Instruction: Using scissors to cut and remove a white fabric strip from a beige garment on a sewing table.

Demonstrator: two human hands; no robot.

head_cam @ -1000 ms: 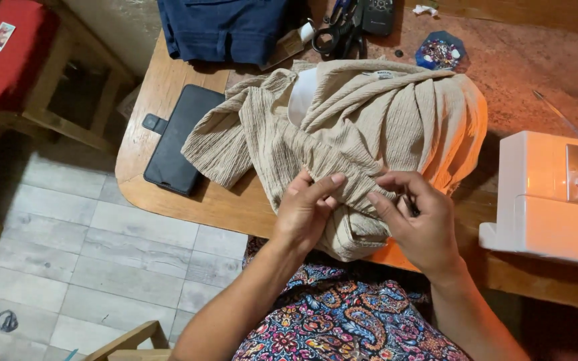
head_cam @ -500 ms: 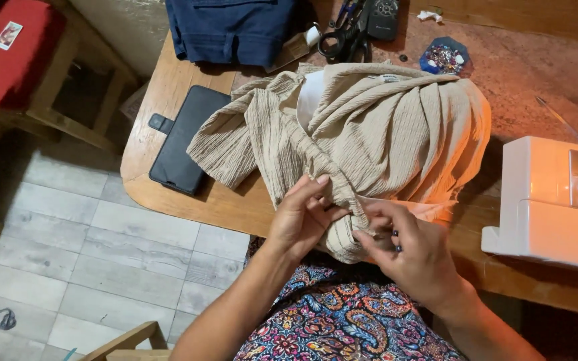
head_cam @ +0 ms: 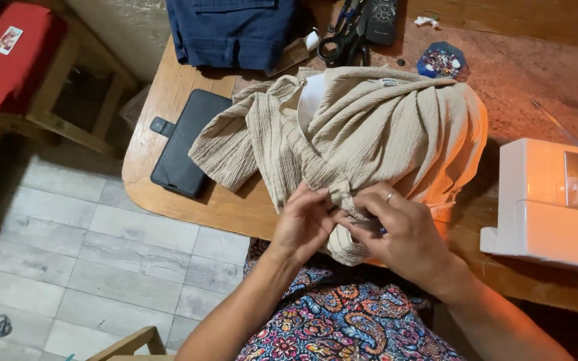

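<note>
beige crinkled garment lay bunched on the wooden surface, its lower fold hanging over the near rounded edge. left hand and right hand were both closed, pinching that fold at the edge, fingertips nearly touching. open surface was scarce: black phone case just left of the fabric, white sewing machine at right, folded navy cloth and scissors behind. fabric looked ribbed, wrinkled, pale.
</note>
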